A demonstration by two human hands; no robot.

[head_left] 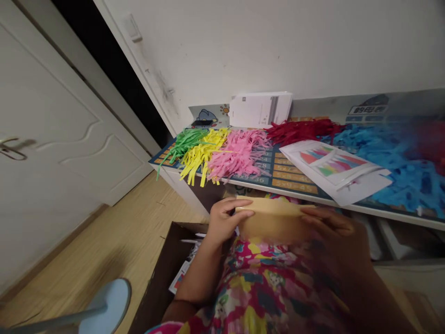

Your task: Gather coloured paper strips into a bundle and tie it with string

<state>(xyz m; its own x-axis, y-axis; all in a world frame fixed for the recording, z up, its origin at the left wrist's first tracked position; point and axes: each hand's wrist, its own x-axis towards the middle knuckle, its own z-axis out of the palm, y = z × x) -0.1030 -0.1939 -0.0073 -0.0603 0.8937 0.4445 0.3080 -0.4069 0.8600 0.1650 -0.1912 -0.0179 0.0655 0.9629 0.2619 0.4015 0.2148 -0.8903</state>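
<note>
Down below the table edge [243,182], her left hand [222,221] and right hand [330,225] each pinched one end of the tan paper [273,222], which lay sideways between them, equally close to both.

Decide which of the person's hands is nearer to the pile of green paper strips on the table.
Left. The left hand grips the tan envelope's left end, below and right of the green paper strips. The right hand holds its other end, farther right.
</note>
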